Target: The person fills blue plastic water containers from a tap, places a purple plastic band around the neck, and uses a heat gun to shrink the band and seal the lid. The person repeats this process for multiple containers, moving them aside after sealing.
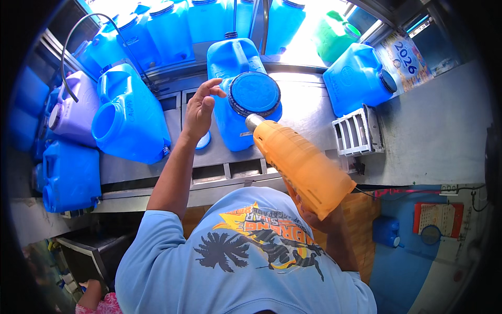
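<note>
My right hand [319, 219] grips the handle of an orange heat gun [304, 163], partly hidden under the tool's body. The gun's metal nozzle [254, 121] points at the lower edge of a round blue cap [255, 92] with a dark band around its rim. That cap sits on a blue plastic water jug [235, 129], which stands on the metal counter [296, 106] before me. Beside the cap, on its left, my left hand [202, 108] is raised with fingers curled apart and nothing in them. A light-blue round lid [203, 140] lies partly behind my left wrist.
An uncapped blue jug [133, 117] and a purple jug [78, 106] stand to the left. At right are another blue jug [355, 78] and a white slotted rack [357, 131]. A curved metal tube [64, 51] arches at upper left. Another person's arm [91, 294] shows at lower left.
</note>
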`<action>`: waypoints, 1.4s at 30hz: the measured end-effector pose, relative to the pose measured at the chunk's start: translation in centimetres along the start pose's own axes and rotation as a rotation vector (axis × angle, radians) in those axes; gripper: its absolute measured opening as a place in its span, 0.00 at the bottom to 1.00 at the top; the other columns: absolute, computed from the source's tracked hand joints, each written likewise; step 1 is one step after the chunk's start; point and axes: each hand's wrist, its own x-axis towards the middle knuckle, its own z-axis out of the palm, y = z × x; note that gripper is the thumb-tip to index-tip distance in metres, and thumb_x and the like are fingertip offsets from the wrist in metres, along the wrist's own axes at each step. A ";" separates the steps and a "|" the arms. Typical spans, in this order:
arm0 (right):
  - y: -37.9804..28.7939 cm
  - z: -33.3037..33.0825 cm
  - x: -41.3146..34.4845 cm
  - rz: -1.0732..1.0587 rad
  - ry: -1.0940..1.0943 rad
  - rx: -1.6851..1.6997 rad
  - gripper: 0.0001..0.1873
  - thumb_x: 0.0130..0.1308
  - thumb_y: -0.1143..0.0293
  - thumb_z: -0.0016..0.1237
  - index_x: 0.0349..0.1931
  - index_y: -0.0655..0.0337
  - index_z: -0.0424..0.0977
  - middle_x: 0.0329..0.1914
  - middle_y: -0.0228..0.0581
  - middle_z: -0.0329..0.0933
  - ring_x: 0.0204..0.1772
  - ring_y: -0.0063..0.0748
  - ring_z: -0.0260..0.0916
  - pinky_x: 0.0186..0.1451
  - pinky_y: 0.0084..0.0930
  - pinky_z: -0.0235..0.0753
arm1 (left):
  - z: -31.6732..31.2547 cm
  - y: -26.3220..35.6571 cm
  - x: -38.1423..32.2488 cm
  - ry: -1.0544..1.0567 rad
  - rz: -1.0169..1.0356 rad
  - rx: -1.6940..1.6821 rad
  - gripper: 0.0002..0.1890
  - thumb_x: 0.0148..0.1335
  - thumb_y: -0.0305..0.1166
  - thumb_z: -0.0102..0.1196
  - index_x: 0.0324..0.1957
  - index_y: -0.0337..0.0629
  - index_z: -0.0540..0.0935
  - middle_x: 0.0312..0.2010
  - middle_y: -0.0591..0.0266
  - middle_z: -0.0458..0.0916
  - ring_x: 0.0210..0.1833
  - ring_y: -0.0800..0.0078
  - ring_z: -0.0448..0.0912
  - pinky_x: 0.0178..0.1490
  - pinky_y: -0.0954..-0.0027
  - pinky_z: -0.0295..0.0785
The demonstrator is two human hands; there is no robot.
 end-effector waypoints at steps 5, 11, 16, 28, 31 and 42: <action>-1.7 0.1 2.4 -0.087 -0.094 -0.103 0.16 0.54 0.67 0.63 0.43 0.61 0.80 0.40 0.39 0.83 0.43 0.40 0.82 0.45 0.31 0.79 | -0.4 -0.7 -0.3 0.155 0.049 -0.017 0.46 0.64 0.74 0.39 0.65 0.43 0.73 0.55 0.56 0.80 0.63 0.64 0.73 0.69 0.60 0.62; -4.3 1.1 6.6 -0.006 -0.015 0.028 0.24 0.55 0.70 0.62 0.53 0.61 0.73 0.33 0.39 0.80 0.34 0.40 0.79 0.41 0.31 0.77 | -0.8 -0.4 -1.2 0.187 0.048 -0.022 0.47 0.64 0.74 0.42 0.67 0.42 0.72 0.58 0.53 0.78 0.65 0.63 0.72 0.71 0.60 0.60; -5.1 -0.3 9.9 -0.015 -0.015 0.024 0.26 0.57 0.72 0.60 0.57 0.63 0.69 0.33 0.39 0.77 0.33 0.31 0.75 0.39 0.28 0.75 | -0.4 0.2 -1.9 0.109 0.069 0.030 0.49 0.61 0.75 0.43 0.69 0.42 0.69 0.60 0.51 0.77 0.67 0.61 0.71 0.73 0.57 0.58; 5.7 -11.9 4.2 0.185 0.427 0.781 0.26 0.73 0.55 0.49 0.64 0.59 0.63 0.43 0.37 0.74 0.34 0.23 0.73 0.36 0.25 0.77 | 5.8 2.8 -1.5 0.035 0.013 0.543 0.60 0.32 0.67 0.75 0.68 0.44 0.70 0.63 0.47 0.74 0.67 0.47 0.69 0.69 0.50 0.64; 12.1 -17.7 1.0 0.300 0.569 0.561 0.23 0.76 0.60 0.44 0.67 0.57 0.62 0.39 0.34 0.73 0.34 0.21 0.71 0.35 0.23 0.75 | 7.5 2.8 -1.4 0.095 0.048 0.600 0.61 0.30 0.60 0.80 0.68 0.45 0.68 0.65 0.46 0.70 0.69 0.47 0.67 0.71 0.50 0.63; 30.6 -32.2 -4.8 0.488 0.422 -0.639 0.32 0.63 0.69 0.52 0.68 0.61 0.63 0.63 0.59 0.72 0.64 0.62 0.71 0.66 0.43 0.71 | 6.9 2.6 -2.0 0.076 -0.219 0.151 0.61 0.35 0.37 0.84 0.74 0.48 0.61 0.68 0.52 0.67 0.75 0.59 0.60 0.77 0.57 0.55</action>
